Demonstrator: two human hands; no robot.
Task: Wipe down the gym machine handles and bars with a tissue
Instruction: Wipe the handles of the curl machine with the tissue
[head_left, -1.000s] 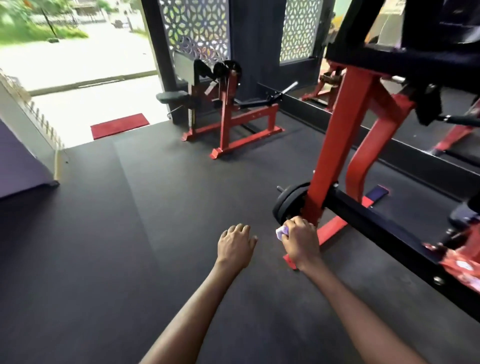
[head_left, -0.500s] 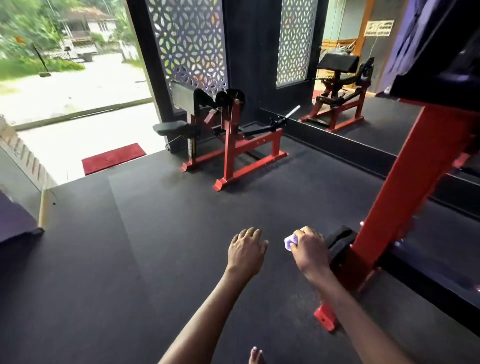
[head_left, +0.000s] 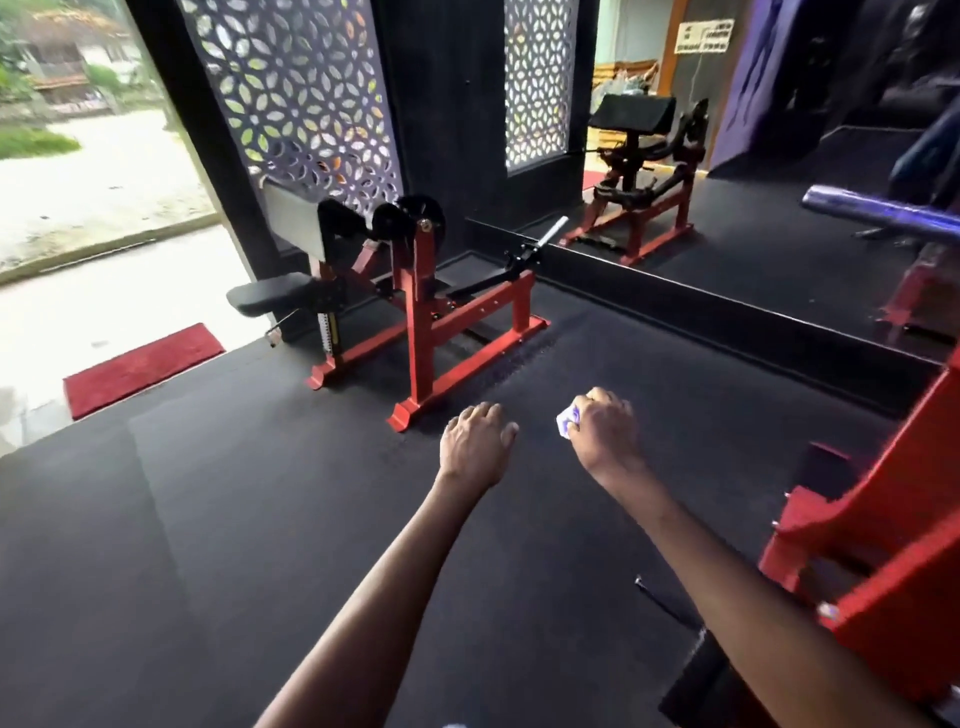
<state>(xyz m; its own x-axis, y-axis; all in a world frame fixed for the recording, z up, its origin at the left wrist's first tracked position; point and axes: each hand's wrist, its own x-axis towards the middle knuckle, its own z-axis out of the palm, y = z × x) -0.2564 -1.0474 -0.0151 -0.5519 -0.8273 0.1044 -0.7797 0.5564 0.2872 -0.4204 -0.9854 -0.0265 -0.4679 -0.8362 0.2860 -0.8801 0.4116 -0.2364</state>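
Observation:
My right hand (head_left: 602, 431) is curled round a small white tissue (head_left: 567, 419), which sticks out on the thumb side. It hangs in the air over the black floor, touching no machine. My left hand (head_left: 479, 441) floats beside it, fingers loosely curled and holding nothing. A red gym machine (head_left: 426, 312) with black pads, a black seat and a chrome bar end (head_left: 549, 232) stands ahead, past both hands. Another red machine frame (head_left: 883, 561) is close at my right, partly cut off by the frame edge.
Black rubber floor (head_left: 208, 519) spreads left and ahead. A wall mirror (head_left: 753, 208) at the right reflects a machine. The open doorway with a red mat (head_left: 140, 369) is at the far left. A patterned screen (head_left: 301, 93) stands behind the machine.
My view has lifted and swung left, away from the red frame at my right. Both hands have risen and drawn off from that frame's base; the right hand still holds the tissue.

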